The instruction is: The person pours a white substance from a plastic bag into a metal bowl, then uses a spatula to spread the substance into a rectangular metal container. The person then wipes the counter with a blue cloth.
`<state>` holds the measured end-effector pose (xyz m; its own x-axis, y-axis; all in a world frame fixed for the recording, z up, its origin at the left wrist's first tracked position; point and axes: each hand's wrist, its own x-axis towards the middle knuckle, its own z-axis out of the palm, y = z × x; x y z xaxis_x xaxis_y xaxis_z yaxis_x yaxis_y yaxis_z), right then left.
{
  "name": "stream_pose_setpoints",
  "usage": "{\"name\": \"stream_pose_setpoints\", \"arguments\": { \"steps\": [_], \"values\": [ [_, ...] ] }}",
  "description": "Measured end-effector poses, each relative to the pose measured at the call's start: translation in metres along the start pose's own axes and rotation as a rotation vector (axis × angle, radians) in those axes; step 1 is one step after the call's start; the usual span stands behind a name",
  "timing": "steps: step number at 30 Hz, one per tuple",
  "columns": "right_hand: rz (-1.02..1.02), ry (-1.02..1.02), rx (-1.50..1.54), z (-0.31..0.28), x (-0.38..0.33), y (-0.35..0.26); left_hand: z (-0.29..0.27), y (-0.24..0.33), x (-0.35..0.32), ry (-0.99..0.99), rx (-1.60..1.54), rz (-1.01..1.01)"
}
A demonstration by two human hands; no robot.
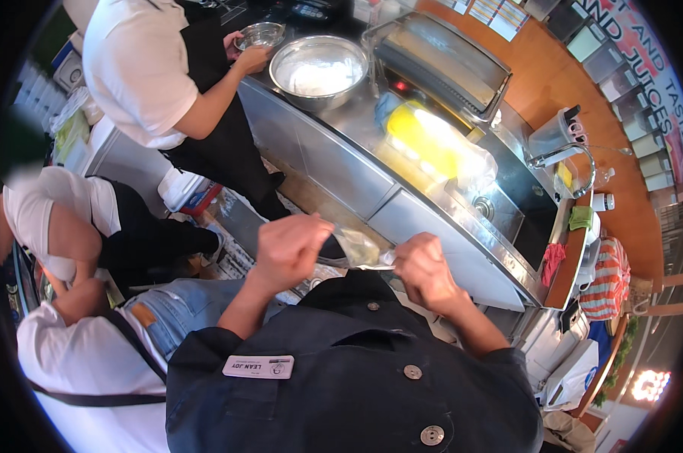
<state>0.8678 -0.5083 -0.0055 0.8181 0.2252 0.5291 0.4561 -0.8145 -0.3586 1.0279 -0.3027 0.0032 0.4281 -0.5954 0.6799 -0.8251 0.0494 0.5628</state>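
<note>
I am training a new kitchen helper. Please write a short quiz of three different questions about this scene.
1. True or false: the left hand and the right hand both hold the thin clear plastic piece.
2. What lies in the large round steel bowl? A) white contents B) red fruit
3. The yellow item wrapped in clear plastic lies on the steel ____.

Key: 1 true; 2 A; 3 counter.
</note>
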Motion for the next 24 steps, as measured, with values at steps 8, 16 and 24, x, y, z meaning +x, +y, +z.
{"name": "stream_pose_setpoints", "arguments": {
  "steps": [8,16,24],
  "values": [
    [-0.131,-0.174,0.262,-0.025,0.089,0.078,-0.001,-0.024,0.039,0.075,-0.024,-0.249],
    [0.223,0.012,0.581,-0.041,0.14,0.202,0.029,-0.037,0.086,0.299,0.178,-0.319],
    [-0.083,0.062,0.391,-0.053,0.182,0.227,0.043,-0.069,0.112,0.532,0.251,-0.292]
  ]
}}
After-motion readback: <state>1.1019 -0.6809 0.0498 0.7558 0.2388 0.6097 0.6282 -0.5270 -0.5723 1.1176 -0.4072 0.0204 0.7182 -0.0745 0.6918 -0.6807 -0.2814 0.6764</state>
